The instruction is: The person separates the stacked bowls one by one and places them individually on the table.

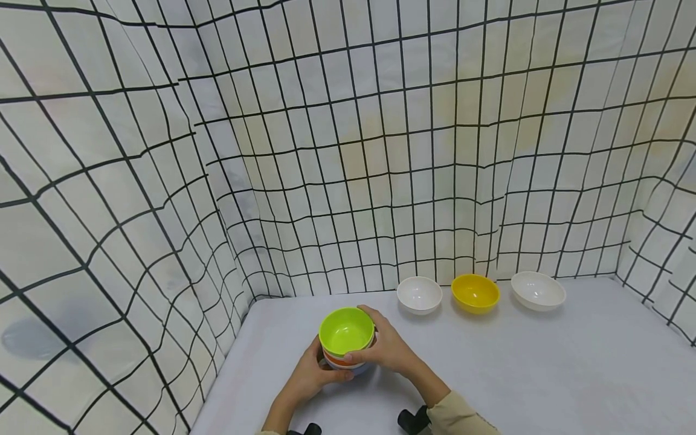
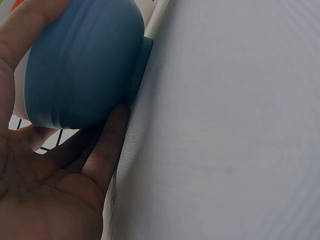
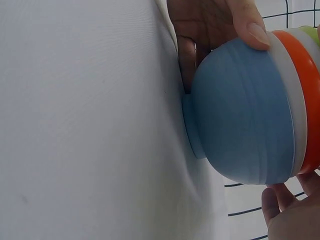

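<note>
I watch left hand (image 1: 311,373) grip blue bowl (image 3: 237,112), right hand (image 1: 389,345) clasp green-topped bowls (image 1: 344,332) above; uneven lift could topple them.

Black-gridded white walls (image 1: 413,136) stand around a white-covered table (image 1: 544,374).

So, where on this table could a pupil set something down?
The widest bare patch of table lies right of the right sleeve, in front of the yellow bowl and rightmost white bowl. Crowded: around the stacked bowls between left hand and right hand; beside the yellow bowl.
</note>
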`<state>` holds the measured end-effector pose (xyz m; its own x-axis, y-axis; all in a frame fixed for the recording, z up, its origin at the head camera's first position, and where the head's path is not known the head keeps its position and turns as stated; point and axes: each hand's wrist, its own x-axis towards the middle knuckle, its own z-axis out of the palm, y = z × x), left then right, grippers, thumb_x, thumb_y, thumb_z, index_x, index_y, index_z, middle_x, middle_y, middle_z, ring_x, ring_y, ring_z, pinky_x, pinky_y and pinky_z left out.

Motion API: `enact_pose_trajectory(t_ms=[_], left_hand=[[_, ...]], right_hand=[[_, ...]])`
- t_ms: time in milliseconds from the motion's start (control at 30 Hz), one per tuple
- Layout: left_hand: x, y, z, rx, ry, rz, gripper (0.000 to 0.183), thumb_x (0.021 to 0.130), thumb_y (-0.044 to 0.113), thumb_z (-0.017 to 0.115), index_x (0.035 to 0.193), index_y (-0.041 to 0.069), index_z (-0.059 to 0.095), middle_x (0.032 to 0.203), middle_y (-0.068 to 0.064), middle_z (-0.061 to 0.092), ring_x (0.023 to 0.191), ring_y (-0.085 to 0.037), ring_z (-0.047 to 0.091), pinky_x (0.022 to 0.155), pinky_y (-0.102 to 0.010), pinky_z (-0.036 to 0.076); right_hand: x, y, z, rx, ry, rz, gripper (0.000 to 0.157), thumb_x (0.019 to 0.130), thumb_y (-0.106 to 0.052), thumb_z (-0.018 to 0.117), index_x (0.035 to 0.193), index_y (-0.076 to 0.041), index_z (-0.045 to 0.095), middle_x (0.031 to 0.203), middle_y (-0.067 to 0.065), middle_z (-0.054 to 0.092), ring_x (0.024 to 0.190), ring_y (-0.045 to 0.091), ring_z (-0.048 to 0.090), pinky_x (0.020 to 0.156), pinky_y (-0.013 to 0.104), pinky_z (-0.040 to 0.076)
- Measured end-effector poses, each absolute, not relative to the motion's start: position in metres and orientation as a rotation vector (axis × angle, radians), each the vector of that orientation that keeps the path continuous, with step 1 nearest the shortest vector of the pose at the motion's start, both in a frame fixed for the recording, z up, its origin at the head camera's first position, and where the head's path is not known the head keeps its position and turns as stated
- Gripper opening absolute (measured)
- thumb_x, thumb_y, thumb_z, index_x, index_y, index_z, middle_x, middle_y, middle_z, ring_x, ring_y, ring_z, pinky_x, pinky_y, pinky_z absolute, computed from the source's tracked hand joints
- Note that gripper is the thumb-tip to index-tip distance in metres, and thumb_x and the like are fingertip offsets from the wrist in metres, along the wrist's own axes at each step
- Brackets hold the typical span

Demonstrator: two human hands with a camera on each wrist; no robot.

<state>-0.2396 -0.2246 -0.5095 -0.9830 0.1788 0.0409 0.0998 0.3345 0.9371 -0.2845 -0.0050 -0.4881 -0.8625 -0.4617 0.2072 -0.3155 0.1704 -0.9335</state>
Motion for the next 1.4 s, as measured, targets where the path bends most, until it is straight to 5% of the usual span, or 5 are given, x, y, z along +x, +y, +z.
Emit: enact_pose_trajectory(t_ms=[833,1067,1400], left_hand=[[-0.239,-0.224,-0.510,0.262,2.521,1.736,0.099,0.074,0.028,0.093,0.155,0.021,0.036,0.150,-0.006,0.053,0.139,-0.031,0.051,0.120,-0.058,0.040],[-0.240,-0.224,-0.510,0.258,2.514,1.743,0.099,0.074,0.027,0.093,0.154,0.020,0.036,0.146,-0.005,0.056,0.136,-0.029,0.054,0.119,-0.054,0.042],[-0.242,-0.225,-0.510,0.238,2.523,1.736,0.105,0.073,0.028,0.094,0.157,0.015,0.032,0.148,-0.008,0.054,0.138,-0.031,0.052,0.120,-0.055,0.040]], right_hand=[[-0.279,0.000,-0.474,-0.741,2.434,-1.778,0.110,0.068,-0.046,0.094,0.158,-0.019,0.037,0.155,0.004,0.048,0.139,0.029,0.048,0.117,0.063,0.040],[-0.281,0.007,-0.462,-0.729,2.449,-1.794,0.105,0.069,-0.046,0.093,0.156,-0.027,0.038,0.146,-0.006,0.056,0.136,0.025,0.050,0.114,0.060,0.044],[-0.286,0.024,-0.450,-0.692,2.394,-1.890,0.106,0.070,-0.037,0.094,0.158,-0.024,0.036,0.149,-0.003,0.053,0.132,0.025,0.054,0.113,0.055,0.046]])
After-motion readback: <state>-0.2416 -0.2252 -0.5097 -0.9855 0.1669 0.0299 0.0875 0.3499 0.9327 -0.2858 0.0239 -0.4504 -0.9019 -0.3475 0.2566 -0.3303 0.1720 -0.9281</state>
